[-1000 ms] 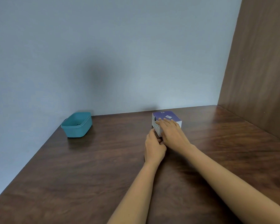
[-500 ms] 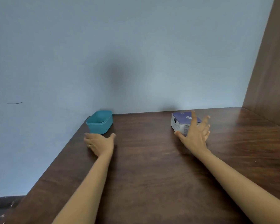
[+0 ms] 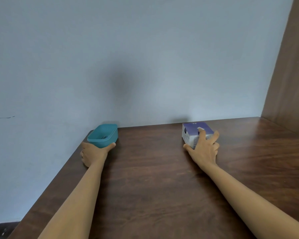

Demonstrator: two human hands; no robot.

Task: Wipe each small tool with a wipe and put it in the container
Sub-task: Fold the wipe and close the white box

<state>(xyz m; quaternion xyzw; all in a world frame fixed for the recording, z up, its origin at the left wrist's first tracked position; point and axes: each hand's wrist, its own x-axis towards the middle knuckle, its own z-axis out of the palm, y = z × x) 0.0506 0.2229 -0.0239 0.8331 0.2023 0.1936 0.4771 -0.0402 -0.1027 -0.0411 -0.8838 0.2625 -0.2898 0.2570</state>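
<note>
Grip matters now: my left hand (image 3: pixel 93 152) holds the teal container (image 3: pixel 103 135), fingers curled round its near wall, probably to steady it. Well right of the container, my right hand (image 3: pixel 204 149) clasps the wipe box (image 3: pixel 195 133) on the counter (image 3: pixel 154 178), likely to draw a wipe.

Single head-worn wide-angle view, facing the wall (image 3: pixel 128 57), tilted slightly down over the table (image 3: pixel 154 187), container (image 3: pixel 109 137) and box (image 3: pixel 193 129) mid-frame, far across it.
</note>
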